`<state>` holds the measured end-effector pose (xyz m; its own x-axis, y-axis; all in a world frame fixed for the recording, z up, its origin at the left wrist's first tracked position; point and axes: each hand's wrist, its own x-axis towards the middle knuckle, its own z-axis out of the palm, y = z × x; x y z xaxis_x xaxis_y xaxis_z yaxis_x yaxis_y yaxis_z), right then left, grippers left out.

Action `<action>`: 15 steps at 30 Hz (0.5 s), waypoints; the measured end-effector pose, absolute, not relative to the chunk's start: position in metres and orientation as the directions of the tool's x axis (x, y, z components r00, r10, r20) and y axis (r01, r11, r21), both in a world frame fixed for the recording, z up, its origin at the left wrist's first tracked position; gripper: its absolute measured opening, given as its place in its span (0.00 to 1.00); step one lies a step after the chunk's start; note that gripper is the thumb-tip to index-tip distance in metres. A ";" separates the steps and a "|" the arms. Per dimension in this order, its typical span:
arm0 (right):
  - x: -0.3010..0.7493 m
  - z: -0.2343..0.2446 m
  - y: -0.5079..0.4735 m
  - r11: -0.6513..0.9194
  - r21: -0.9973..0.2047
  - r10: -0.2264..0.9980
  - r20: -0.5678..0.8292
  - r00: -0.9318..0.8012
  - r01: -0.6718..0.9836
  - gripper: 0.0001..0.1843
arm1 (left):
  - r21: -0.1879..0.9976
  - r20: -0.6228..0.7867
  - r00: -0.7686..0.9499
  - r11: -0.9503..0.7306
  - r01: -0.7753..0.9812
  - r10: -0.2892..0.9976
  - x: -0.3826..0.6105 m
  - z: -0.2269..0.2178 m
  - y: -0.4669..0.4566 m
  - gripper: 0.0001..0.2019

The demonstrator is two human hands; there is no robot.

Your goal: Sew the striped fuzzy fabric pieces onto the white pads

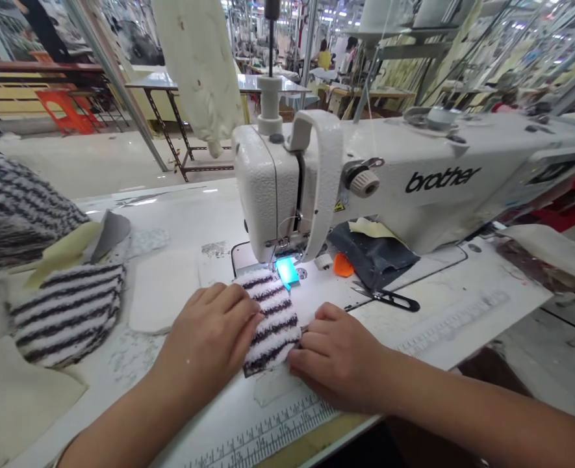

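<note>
A fluffy striped fabric piece (271, 318), dark and white, lies on the sewing table with its far end at the needle area of a white sewing machine (272, 188). My left hand (214, 331) rests along the fabric's left edge, fingers together and pressed onto it. My right hand (336, 354) pinches the right edge near the close corner. Beside the presser foot, a blue piece (287, 272) glows under the machine's lamp. The needle tip itself is too small to make out.
Left stand a striped fabric stack (19, 208), another striped piece (73, 312) and a white pad (158, 289). Right of the needle lie an orange piece (343, 265), dark cloth (375, 253) and black thread snips (389, 298). A ruler strip (268, 432) runs along the front edge.
</note>
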<state>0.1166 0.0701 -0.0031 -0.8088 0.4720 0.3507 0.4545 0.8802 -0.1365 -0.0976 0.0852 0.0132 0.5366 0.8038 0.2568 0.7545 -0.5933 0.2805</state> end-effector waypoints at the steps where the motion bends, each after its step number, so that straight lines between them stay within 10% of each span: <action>1: 0.116 -0.004 0.070 0.877 -0.136 0.478 0.349 -0.806 0.461 0.08 | 0.267 0.226 0.514 -0.560 0.784 0.827 -0.099 0.012 0.088 0.08; 11: 0.117 -0.012 0.066 0.879 -0.187 0.476 0.369 -0.798 0.438 0.07 | 0.028 0.337 0.532 -0.573 0.819 0.777 -0.098 0.007 0.097 0.12; 15: 0.118 -0.012 0.066 0.879 -0.199 0.477 0.350 -0.806 0.434 0.07 | 0.133 0.440 0.612 -0.722 0.679 0.657 -0.091 0.013 0.085 0.11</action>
<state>0.1178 0.0661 -0.0122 -0.8061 0.4775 0.3497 0.4339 0.8786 -0.1995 -0.0909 0.0846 0.0134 0.6121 0.6570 0.4401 0.6792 -0.7218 0.1328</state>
